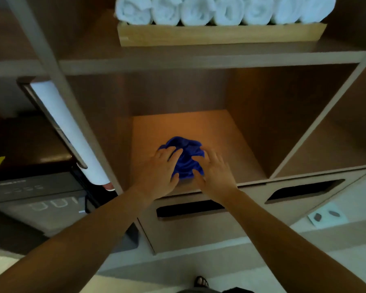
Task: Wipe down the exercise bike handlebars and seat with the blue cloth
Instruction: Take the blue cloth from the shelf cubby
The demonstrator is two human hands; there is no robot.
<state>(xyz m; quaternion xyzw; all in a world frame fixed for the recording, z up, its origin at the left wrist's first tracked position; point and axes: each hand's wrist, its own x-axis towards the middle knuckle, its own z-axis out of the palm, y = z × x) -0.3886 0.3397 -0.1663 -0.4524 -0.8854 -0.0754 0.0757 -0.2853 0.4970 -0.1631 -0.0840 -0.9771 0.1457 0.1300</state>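
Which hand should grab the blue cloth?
Probably the left hand. Its fingers already lie on top of the crumpled blue cloth in the cubby. The right hand only touches its near edge, fingers spread flat.

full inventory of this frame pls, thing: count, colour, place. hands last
blue cloth: 1, deep blue, crumpled on the floor of the middle cubby, between both hands
rolled towels: a row of at least 7, white, in the tray on the upper shelf
wooden tray: 1, light wood, upper shelf
shelf unit: 1, brown, open cubbies above two dark slots
paper roll: 1, white, slanting at left of the cubby
dark appliance: 1, black and grey, lower left; type unclear
foot: 1, in a dark sandal, bottom edge
left hand: 1, fingers spread, on the cloth's left side
right hand: 1, fingers spread, on the cloth's right side
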